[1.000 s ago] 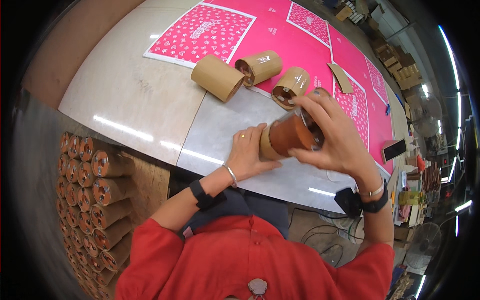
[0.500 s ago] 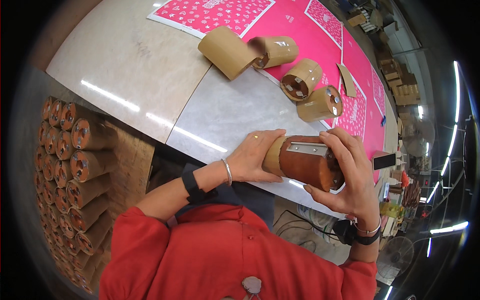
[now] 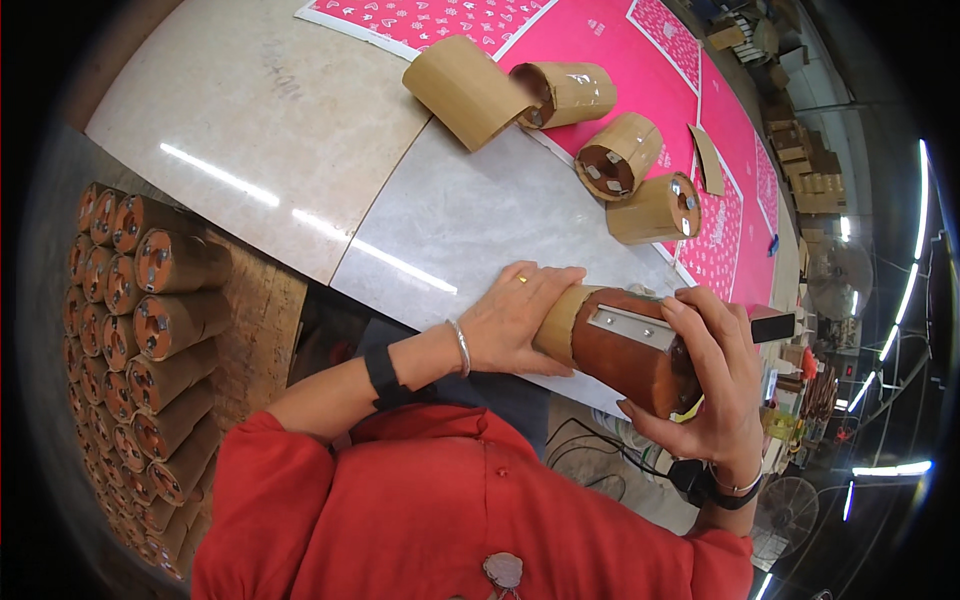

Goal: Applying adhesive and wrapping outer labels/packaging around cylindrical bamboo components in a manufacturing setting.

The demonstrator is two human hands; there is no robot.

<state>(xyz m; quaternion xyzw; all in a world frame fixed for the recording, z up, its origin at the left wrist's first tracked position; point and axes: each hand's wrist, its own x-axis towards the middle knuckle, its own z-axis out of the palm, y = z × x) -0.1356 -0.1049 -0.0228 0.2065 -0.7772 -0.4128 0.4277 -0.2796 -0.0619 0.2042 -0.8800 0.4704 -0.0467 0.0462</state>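
Observation:
A reddish-brown cylinder (image 3: pixel 618 362) lies in my two hands, tilted down to the right, over the table's near edge. A silver metal strip with two screw heads (image 3: pixel 632 327) runs along its upper side. Tan cardboard (image 3: pixel 563 322) wraps its left end, where my left hand (image 3: pixel 512 322) grips, thumb below and fingers above. My right hand (image 3: pixel 715 385) curves round the right end, fingers on top and thumb underneath. Part of that end is hidden by the fingers.
Several cardboard-wrapped cylinders (image 3: pixel 655 210) lie on the pale table (image 3: pixel 270 110) and its pink printed sheet (image 3: pixel 640 75), with an open cardboard tube (image 3: pixel 462 92) and a curved cardboard strip (image 3: pixel 706 160). At left, many wrapped cylinders (image 3: pixel 180 325) are stacked on a wooden board (image 3: pixel 258 320). A fan (image 3: pixel 785 515) stands at right.
The cylinder and both hands have shifted slightly right and down, and its right end dips a little more. Both hands keep their hold. The whole view has moved a little.

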